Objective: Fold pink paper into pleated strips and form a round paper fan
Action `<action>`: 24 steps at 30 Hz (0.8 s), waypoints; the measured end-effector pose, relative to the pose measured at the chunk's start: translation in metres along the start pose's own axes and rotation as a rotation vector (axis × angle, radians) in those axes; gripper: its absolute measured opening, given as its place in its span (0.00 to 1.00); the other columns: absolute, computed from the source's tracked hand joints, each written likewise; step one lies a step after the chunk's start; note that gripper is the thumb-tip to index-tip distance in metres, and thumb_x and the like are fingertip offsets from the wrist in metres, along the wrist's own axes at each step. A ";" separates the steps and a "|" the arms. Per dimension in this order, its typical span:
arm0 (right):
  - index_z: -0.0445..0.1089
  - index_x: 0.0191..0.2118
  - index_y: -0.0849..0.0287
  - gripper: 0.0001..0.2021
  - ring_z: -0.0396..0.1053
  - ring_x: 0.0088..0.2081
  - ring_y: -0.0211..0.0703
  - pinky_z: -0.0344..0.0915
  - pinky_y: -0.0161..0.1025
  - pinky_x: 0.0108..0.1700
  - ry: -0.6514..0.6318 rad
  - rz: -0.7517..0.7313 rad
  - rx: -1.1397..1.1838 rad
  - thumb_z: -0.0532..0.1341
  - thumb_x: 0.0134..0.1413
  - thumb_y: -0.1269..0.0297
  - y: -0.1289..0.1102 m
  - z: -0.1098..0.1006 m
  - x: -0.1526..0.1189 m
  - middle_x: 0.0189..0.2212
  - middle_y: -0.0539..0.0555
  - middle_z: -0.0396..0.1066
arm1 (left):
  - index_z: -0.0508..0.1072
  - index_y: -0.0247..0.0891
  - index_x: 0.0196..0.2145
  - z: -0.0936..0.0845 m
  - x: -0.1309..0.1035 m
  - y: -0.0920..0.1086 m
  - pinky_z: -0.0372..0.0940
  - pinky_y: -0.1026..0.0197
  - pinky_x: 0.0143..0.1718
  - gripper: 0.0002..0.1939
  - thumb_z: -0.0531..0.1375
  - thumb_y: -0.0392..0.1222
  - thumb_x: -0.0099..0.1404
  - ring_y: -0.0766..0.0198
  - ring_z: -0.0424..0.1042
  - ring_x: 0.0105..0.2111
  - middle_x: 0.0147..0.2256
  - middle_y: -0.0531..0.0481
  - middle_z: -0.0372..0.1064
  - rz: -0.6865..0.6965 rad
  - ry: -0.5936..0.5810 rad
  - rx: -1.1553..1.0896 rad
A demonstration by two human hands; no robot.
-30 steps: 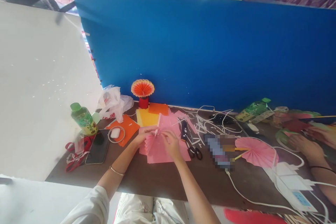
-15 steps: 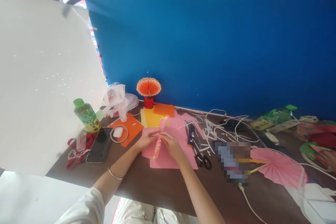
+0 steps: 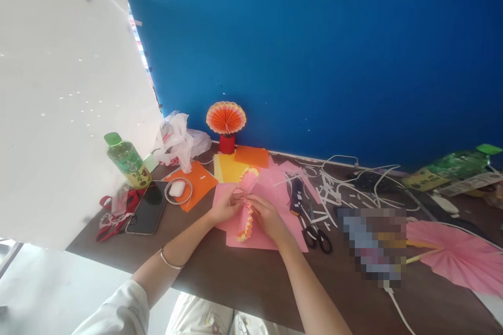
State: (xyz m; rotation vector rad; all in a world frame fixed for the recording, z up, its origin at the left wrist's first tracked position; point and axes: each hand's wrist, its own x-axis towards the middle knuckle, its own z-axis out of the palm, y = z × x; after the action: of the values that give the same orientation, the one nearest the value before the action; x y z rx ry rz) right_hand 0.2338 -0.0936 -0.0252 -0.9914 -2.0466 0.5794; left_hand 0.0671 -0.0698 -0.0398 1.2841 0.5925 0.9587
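Observation:
A pleated pink paper strip with yellow and orange zigzag edges stands out above and below my fingers. My left hand pinches its middle from the left, a silver bangle on that wrist. From the right, my right hand grips the same middle, its fingertips close to the left ones. Under both hands lie pink paper sheets. Behind them are yellow sheets and an orange sheet. A round orange paper fan stands upright on a red holder.
Black-handled scissors, white paper strips and cables lie to the right, near a pink fan. At left are a phone, a green bottle, a ringed white case and a plastic bag.
The pleated strip's ends have fanned wider, showing more of the zigzag edge. Both hands remain at its middle. The view has shifted, and the other person's hand at far right has left it.

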 end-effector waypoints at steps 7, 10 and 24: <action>0.69 0.46 0.51 0.14 0.67 0.47 0.45 0.64 0.47 0.51 -0.005 0.048 0.015 0.52 0.56 0.67 0.000 0.002 -0.005 0.44 0.54 0.70 | 0.55 0.42 0.40 0.006 -0.006 -0.002 0.65 0.59 0.39 0.14 0.57 0.42 0.59 0.64 0.71 0.35 0.39 0.48 0.68 -0.020 0.074 0.135; 0.70 0.46 0.51 0.14 0.67 0.47 0.45 0.65 0.47 0.51 0.004 0.013 0.000 0.53 0.56 0.66 0.001 0.002 -0.005 0.44 0.54 0.70 | 0.53 0.42 0.40 0.006 -0.007 -0.002 0.65 0.60 0.39 0.14 0.56 0.40 0.60 0.65 0.71 0.36 0.41 0.48 0.67 0.014 0.061 0.124; 0.71 0.44 0.54 0.14 0.69 0.44 0.50 0.67 0.48 0.47 0.092 0.142 0.187 0.57 0.50 0.67 0.006 0.008 -0.005 0.41 0.56 0.72 | 0.60 0.39 0.35 0.004 -0.001 -0.005 0.64 0.56 0.45 0.18 0.63 0.48 0.54 0.61 0.72 0.40 0.37 0.49 0.68 0.042 0.175 -0.023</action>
State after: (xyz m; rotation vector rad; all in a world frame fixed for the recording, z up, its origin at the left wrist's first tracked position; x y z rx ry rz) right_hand 0.2322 -0.0944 -0.0367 -1.0371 -1.8156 0.7708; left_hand 0.0710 -0.0724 -0.0438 1.2040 0.6901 1.1181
